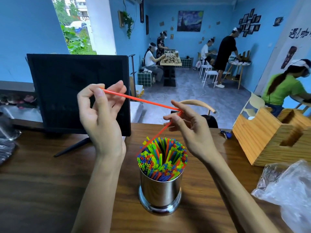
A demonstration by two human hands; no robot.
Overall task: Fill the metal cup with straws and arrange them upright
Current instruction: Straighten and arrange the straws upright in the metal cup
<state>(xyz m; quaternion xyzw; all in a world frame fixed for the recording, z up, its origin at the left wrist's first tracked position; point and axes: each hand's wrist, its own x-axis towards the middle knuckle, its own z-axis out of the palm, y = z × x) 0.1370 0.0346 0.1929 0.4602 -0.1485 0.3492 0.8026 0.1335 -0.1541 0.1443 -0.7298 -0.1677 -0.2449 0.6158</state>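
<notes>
One metal cup (160, 190) stands on the wooden tabletop (42, 182) near its front edge, about midway along, packed with a great many straws (162, 157) in green, blue, yellow and orange, too many to count, their open ends fanning out above the rim. Two hands are raised above it. The left hand (101, 115) pinches one end of an orange straw (139, 99) between thumb and fingertips; the right hand (188, 126) pinches the other end, and from those fingers a second orange length (154, 137) slants down to the cup's left rim; whether it is one bent straw or two I cannot tell. Toward the back left of the tabletop stands one dark screen (79, 93) on a thin leg. At the right edge sits one wooden box (269, 135) with compartments, and nearer the front right corner lies one crumpled clear plastic bag (289, 190). Beyond the tabletop the room has blue walls, a grey floor, pictures and several people at tables.
</notes>
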